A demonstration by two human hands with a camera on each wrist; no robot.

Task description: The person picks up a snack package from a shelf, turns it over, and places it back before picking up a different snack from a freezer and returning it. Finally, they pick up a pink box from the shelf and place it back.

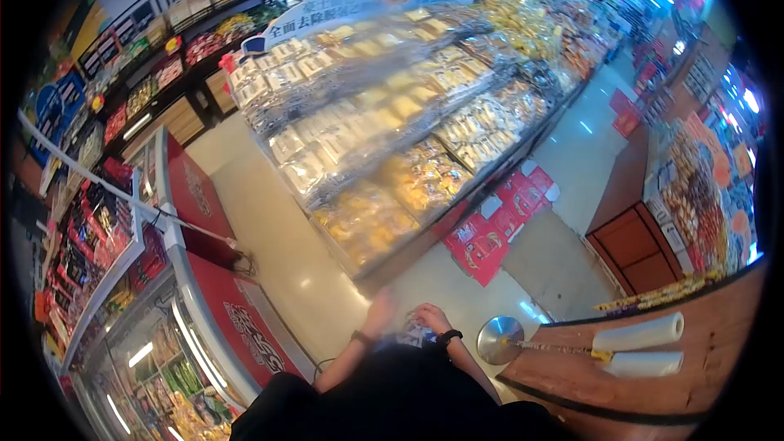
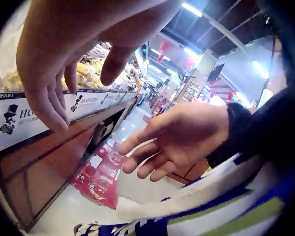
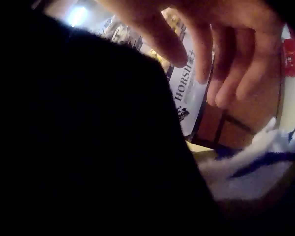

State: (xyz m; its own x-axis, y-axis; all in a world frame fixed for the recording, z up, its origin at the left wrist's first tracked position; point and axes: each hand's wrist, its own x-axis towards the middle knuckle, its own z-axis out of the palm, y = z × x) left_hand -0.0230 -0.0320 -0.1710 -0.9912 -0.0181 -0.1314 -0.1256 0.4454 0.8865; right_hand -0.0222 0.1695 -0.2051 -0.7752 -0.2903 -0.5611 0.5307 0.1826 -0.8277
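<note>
Both hands hang low before the person's body. In the left wrist view my left hand (image 2: pixel 83 54) is near the camera at the top, its fingers loosely bent and holding nothing. My right hand (image 2: pixel 182 137) is apart from it, palm showing, fingers relaxed. In the head view the left hand (image 1: pixel 378 315) is blurred, and the right hand (image 1: pixel 433 318) is beside it. The right wrist view shows the right hand (image 3: pixel 226 44) with fingers hanging down. White, blue and green striped cloth (image 2: pixel 236 211) lies below the hands; neither visibly grips it.
A large display of packaged food (image 1: pixel 359 126) stands ahead. Flattened red cartons (image 1: pixel 490 237) lie on the floor. At left are freezers (image 1: pixel 220 318); at right, a wooden counter (image 1: pixel 563 367) with white rolls (image 1: pixel 641 333) and a round metal disc (image 1: pixel 500 340).
</note>
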